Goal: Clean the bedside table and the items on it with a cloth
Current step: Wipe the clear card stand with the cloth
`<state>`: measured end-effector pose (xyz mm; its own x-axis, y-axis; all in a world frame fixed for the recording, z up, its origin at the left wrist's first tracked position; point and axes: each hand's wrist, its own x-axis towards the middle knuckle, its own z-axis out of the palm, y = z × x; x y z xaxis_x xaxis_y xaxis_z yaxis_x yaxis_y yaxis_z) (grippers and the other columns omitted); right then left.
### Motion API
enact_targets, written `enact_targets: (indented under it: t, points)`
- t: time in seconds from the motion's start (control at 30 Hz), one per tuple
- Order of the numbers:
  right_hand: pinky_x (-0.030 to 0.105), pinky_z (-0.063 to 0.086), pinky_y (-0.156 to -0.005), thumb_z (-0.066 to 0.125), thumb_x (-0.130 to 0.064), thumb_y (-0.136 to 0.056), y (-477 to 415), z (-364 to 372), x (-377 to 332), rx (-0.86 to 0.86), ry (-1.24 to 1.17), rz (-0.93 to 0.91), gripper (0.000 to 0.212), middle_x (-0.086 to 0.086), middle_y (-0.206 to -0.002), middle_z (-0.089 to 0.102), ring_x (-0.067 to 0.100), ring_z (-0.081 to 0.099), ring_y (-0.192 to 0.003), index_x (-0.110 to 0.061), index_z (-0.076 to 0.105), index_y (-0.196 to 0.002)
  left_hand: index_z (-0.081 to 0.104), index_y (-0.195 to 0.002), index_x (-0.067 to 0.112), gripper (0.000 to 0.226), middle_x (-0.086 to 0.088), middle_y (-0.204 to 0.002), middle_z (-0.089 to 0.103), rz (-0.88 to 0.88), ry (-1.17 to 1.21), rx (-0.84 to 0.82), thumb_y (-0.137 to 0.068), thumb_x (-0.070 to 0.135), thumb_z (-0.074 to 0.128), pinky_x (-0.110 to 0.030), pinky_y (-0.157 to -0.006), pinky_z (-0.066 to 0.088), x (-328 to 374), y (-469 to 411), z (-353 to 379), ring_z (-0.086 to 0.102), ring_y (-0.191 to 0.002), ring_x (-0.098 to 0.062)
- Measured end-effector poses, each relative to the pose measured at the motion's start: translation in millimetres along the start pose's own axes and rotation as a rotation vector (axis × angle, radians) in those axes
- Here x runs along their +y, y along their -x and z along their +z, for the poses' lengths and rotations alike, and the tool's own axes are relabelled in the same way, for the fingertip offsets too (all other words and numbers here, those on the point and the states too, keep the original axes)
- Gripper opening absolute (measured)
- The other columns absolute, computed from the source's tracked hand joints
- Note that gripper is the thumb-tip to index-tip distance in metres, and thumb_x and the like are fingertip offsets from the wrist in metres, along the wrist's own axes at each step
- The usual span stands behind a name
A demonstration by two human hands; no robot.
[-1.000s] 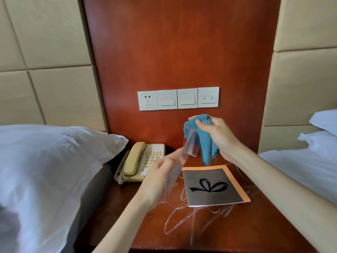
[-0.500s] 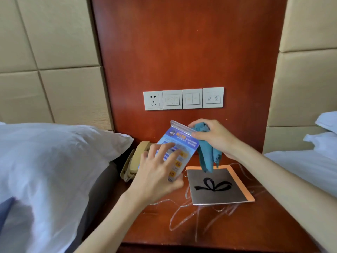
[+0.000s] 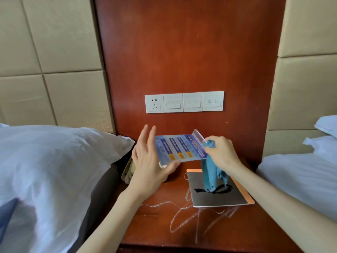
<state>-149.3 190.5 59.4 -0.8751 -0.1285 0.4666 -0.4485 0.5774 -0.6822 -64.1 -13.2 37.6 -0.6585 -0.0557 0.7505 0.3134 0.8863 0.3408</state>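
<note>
Head view is showing a white pillow (image 3: 54,161) lying at the left of the frame, its corner reaching toward the red-brown worktop (image 3: 155,232). Just right of it a cream telephone (image 3: 128,172) is sitting at the worktop's back left edge, mostly hidden behind the left hand (image 3: 149,163).

That hand is hovering at centre frame with its grip wide. The fingers are standing straight behind the left end of a clear sign holder (image 3: 180,148), and the thumb is touching its lower edge. The holder, with a blue printed card inside, is being carried above the worktop, turned sideways and tilted toward the camera. Above it a white switch panel (image 3: 184,102) is sitting on the wood backboard.

At the holder's right end the right hand (image 3: 222,154) is gripping a bunched teal cloth (image 3: 209,172) and pressing it against the plastic. The cloth's loose tail is hanging down over a grey booklet (image 3: 218,196) with an orange border. More clear stands (image 3: 184,221) are lying flat around and in front of that booklet. At the far right, another bed (image 3: 300,179) is showing white linen.

The holder is likely light, rigid and slick, and prone to scratching or cracking if dropped. It is probably best held by its edges or its bent lip, so the faces are staying free for wiping. The cloth is soft and limp, so bunching it in the fist is giving it a firm wiping face.
</note>
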Motion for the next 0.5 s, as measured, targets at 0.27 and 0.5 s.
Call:
enact_targets:
  t: [0.27, 0.5]
  points:
    - [0.033, 0.042, -0.059, 0.059, -0.002, -0.077, 18.5, 13.6, -9.9, -0.126, -0.326, 0.125, 0.009, 0.025, -0.083, 0.069, 0.027, 0.06, -0.062, -0.004, 0.068, -0.079, -0.002, -0.142, 0.051, 0.101, 0.026, -0.142, 0.031, -0.196, 0.889, -0.012, -0.077, 0.032, 0.074, -0.004, -0.086, 0.043, 1.0, 5.7, 5.5, 0.045, -0.12, 0.015]
    - [0.038, 0.056, -0.07, 0.069, -0.015, -0.084, 30.0, 19.1, -14.0, -0.295, -0.721, 0.168, 0.009, 0.015, -0.082, 0.074, 0.029, 0.072, -0.075, -0.008, 0.073, -0.087, 0.011, -0.144, 0.044, 0.107, 0.0, -0.139, 0.041, -0.135, 0.919, 0.132, -0.062, 0.055, 0.079, -0.018, -0.091, 0.048, 7.2, -6.5, -8.0, 0.051, -0.124, -0.008]
